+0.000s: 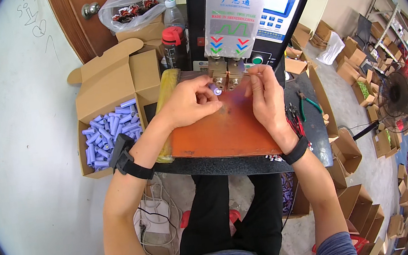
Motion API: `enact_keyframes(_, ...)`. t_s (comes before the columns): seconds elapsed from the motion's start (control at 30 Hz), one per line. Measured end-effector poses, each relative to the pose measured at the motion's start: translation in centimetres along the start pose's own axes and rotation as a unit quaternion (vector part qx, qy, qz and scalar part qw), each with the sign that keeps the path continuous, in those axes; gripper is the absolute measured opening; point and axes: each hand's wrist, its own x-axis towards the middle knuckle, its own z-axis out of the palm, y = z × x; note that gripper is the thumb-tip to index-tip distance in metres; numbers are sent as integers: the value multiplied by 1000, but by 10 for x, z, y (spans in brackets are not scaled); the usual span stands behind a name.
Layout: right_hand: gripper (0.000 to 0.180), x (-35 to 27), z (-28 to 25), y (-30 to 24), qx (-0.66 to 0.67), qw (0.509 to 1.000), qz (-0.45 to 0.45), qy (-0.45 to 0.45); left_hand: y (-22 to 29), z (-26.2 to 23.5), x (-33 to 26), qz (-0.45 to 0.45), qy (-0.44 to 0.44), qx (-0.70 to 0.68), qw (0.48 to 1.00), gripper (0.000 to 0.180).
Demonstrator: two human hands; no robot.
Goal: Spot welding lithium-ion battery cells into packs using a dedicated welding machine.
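Observation:
My left hand (188, 101) is closed, its fingers curled around a purple cylindrical battery cell (215, 91) just below the metal electrodes (226, 80) of a spot welder (251, 14). Only a bright end of that cell shows; the fingers hide the rest. On the other side of the electrodes, my right hand (265, 94) pinches with thumb and forefinger at their edge. Whatever lies in that pinch is too small to make out. Both hands are above an orange work mat (225, 137).
An open cardboard box (83, 142) of purple cells stands left, beside a yellow roll (167, 96). Behind are a red-lidded bottle (175, 47) and a plastic bag of parts (131, 11). Green-handled pliers (309, 103) lie right; a fan (398, 96) stands farther off.

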Motion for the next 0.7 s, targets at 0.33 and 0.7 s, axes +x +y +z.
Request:
enact_keyframes(0.33,21,5,-2,15,72,994,-34,80,1,0,3,13,-69,133,989,19)
enact_keyframes(0.7,8,0,1,15,-56,993,-98,24,2,2,4,19,-75,119,990,22)
